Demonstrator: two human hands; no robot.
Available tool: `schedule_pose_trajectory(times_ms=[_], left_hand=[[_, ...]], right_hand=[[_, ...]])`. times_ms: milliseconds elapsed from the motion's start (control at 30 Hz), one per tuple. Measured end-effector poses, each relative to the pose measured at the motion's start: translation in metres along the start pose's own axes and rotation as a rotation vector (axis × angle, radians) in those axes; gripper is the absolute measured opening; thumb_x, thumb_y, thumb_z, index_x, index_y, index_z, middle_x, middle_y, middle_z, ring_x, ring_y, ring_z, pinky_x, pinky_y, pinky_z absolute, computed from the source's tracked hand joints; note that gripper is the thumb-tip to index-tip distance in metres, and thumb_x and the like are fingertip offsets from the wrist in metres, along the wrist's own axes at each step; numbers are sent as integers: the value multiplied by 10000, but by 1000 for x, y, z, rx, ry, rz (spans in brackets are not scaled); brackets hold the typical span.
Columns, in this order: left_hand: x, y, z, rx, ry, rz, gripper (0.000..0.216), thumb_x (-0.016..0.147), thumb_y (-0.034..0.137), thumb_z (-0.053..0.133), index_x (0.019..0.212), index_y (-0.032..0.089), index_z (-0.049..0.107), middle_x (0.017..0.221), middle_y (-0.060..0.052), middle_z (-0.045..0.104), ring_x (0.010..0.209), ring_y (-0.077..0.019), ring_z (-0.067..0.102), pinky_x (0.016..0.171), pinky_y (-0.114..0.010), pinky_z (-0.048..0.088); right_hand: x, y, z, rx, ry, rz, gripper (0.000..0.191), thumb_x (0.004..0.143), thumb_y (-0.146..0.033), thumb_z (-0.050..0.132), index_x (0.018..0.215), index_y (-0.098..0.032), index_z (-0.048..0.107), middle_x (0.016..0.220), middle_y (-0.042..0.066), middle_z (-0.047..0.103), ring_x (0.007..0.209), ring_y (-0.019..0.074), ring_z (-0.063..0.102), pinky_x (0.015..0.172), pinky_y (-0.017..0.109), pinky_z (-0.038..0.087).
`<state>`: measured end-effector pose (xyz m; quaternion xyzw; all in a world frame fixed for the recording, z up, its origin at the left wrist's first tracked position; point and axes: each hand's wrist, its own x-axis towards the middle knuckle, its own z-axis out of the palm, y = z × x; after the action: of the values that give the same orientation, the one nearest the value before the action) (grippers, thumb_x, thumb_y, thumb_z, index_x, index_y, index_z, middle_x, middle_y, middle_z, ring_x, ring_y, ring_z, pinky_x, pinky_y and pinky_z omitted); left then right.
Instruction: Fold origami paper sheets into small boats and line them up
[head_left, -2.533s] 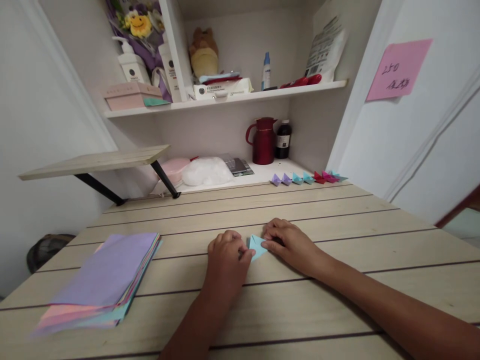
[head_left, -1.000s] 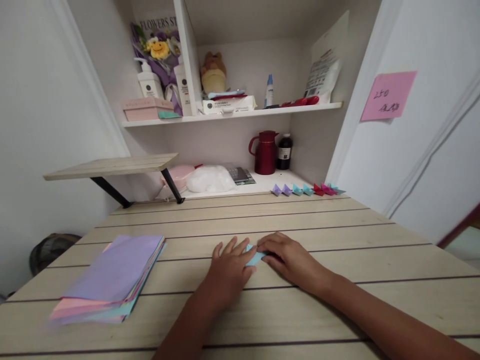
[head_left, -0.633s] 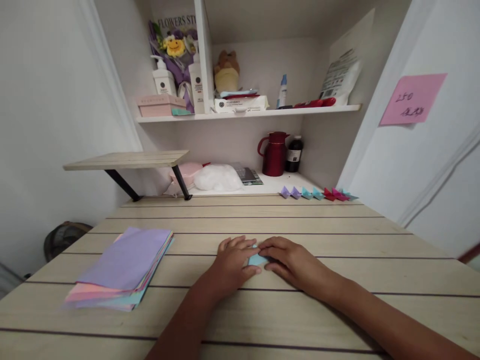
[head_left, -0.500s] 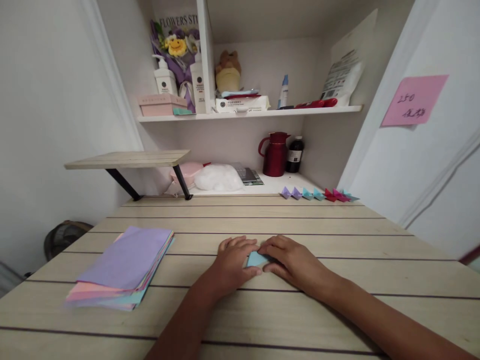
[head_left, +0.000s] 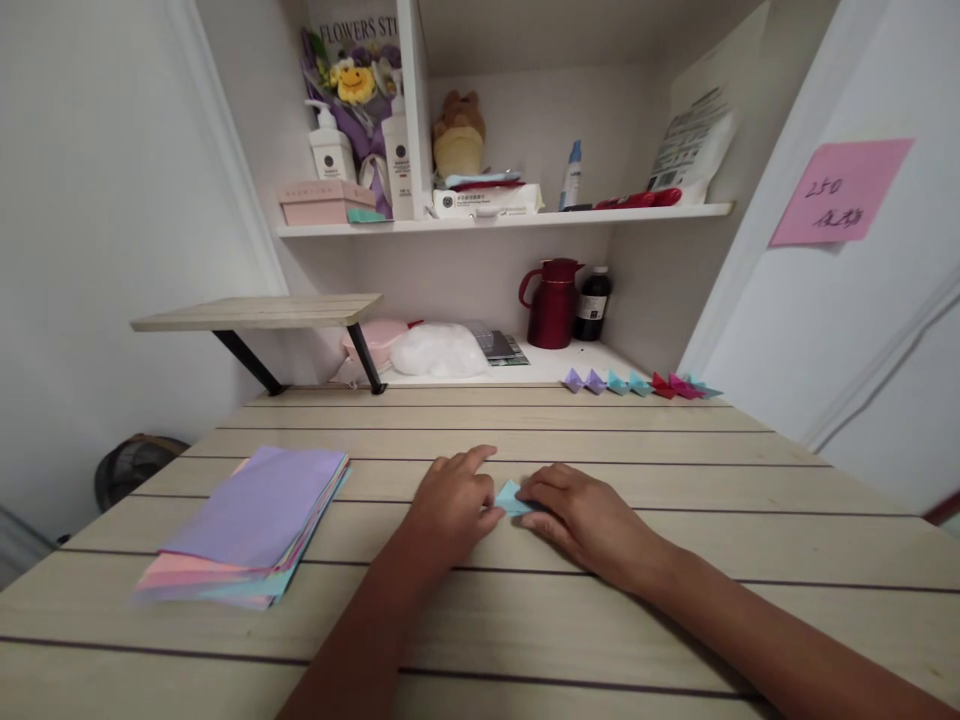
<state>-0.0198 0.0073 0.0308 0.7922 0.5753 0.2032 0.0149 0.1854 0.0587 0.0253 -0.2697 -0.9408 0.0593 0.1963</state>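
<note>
A small light-blue folded piece of origami paper (head_left: 509, 497) lies on the wooden table between my hands, its pointed tip facing away from me. My left hand (head_left: 455, 497) pinches its left corner between thumb and a bent finger, the index finger stretched outward. On the other side my right hand (head_left: 574, 508) holds the paper's right part, its fingers over the top and its thumb at the near edge. The right end of the paper is hidden under those fingers.
A stack of coloured paper sheets (head_left: 255, 510), purple on top, lies at the left. Several folded paper figures (head_left: 628, 383) line the table's back edge. Behind stand a red thermos jug (head_left: 553, 305) and a dark bottle (head_left: 592, 305). A small raised shelf (head_left: 259, 312) stands at the back left.
The paper now shows a pointed tip at its far side. My left hand has shifted slightly left, its index finger lifted outward; my right hand stays on the paper. The view has tilted slightly.
</note>
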Motion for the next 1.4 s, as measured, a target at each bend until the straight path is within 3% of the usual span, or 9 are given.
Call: schedule_pose_trajectory(times_ms=[200, 333, 567, 667, 800, 1000, 1167, 1267, 1400], left_hand=[[6, 4, 9, -134, 83, -122, 152, 830, 190, 579, 738, 222, 696, 1064, -36, 711, 1028, -209, 616, 944, -370, 408], [8, -1, 14, -189, 112, -153, 148, 825, 215, 593, 713, 230, 689, 907, -9, 726, 889, -177, 637, 834, -299, 466], [11, 5, 15, -264, 124, -156, 146, 834, 224, 584, 711, 212, 662, 809, -10, 705, 839, -183, 621, 790, -297, 467], [9, 13, 13, -406, 176, -172, 197, 897, 317, 507, 831, 202, 654, 885, -34, 687, 842, -179, 624, 779, -298, 483], [8, 22, 20, -701, 316, -205, 419, 853, 360, 575, 1235, 207, 493, 1260, -107, 530, 1053, -197, 589, 898, -332, 484], [15, 30, 48, -1082, 294, -310, 725, 738, 409, 708, 1337, 201, 358, 1346, -169, 448, 1099, -232, 587, 907, -352, 495], [18, 32, 47, -1439, 331, -527, 904, 612, 576, 777, 1332, 188, 392, 1039, -134, 657, 844, -232, 675, 742, -338, 525], [18, 33, 41, -1529, 301, -550, 987, 526, 601, 814, 1335, 205, 411, 1053, -137, 655, 804, -225, 669, 690, -338, 528], [17, 34, 35, -1543, 201, -576, 746, 543, 604, 800, 1111, 166, 596, 1036, -129, 661, 792, -201, 652, 672, -314, 530]], right_hand=[[0, -3, 3, -69, 29, -2, 323, 882, -476, 565, 1022, -203, 665, 987, 101, 676, 946, 269, 603, 840, 395, 473], [1, -2, 8, -98, 73, -10, 213, 931, -299, 500, 1025, -201, 664, 961, 95, 675, 931, 242, 604, 825, 368, 463], [2, 2, 8, -221, 75, 11, 266, 953, -307, 449, 955, -193, 689, 914, 94, 693, 868, 241, 614, 766, 358, 448], [2, 7, 7, -187, 128, 107, 292, 955, -273, 420, 912, -205, 701, 858, 76, 710, 813, 222, 630, 727, 330, 441], [4, 14, 5, 127, 259, 303, 230, 912, -290, 483, 882, -227, 702, 839, 30, 729, 742, 200, 649, 673, 302, 459], [6, 8, 5, 755, 335, 436, 232, 859, -356, 544, 802, -197, 703, 771, 26, 723, 717, 200, 657, 647, 283, 521], [5, -1, 3, 732, 433, 400, 198, 853, -322, 563, 814, -193, 708, 779, 28, 723, 698, 189, 642, 635, 274, 497], [4, -2, -1, 606, 496, 350, 172, 861, -277, 558, 826, -199, 708, 786, 24, 725, 687, 178, 633, 634, 273, 472], [2, -5, -3, 507, 544, 252, 157, 870, -223, 548, 840, -206, 701, 827, 27, 728, 751, 178, 649, 683, 273, 474]])
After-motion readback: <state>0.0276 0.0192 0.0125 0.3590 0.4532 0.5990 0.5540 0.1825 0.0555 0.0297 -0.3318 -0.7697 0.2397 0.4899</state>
